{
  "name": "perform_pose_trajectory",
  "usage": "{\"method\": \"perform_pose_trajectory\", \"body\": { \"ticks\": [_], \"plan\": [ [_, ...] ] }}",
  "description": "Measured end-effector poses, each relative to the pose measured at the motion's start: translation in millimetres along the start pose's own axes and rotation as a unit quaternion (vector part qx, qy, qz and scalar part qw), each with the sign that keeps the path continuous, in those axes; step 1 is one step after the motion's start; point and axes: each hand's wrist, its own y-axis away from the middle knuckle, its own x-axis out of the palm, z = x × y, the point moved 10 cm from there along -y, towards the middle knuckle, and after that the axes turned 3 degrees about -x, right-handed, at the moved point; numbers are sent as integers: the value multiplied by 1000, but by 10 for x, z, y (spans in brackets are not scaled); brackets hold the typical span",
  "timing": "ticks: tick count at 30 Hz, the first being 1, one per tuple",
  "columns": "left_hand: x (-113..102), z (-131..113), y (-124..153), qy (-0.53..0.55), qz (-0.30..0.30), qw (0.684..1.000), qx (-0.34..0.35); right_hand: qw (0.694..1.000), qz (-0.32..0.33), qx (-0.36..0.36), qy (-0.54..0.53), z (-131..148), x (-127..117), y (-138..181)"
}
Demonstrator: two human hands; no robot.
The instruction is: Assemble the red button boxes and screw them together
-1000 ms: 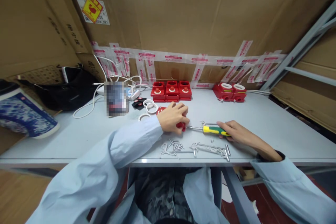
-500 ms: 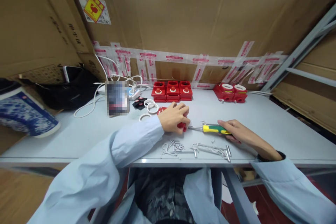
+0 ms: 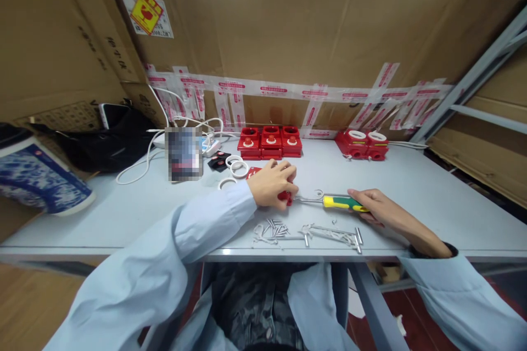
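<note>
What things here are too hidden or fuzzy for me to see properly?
All in the head view:
Red part: mostly covered by the left hand.
Screwdriver: the right hand hides part of its handle; its tip is too small to make out.
Small metal pieces: too small to count.
Dark thing: blurred into squares.
Blue container: cut off by the left edge.

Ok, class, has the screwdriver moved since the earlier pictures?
Yes: the screwdriver has shifted slightly right, judged against the three red boxes behind it.
</note>
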Motion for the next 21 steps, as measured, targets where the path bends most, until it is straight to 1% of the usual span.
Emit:
{"method": "perform_pose_trajectory", "body": {
  "ticks": [5,14,21],
  "plan": [
    [-13,-6,2,2,-10,1000,4,1000,-2,6,-5,11,21,-13],
    [-17,-6,4,2,-8,1000,2,1000,-2,-8,6,73,56,13],
    [-22,8,13,16,-16,1000,3,1000,-15,-7,3,64,30,2]
  ]
}}
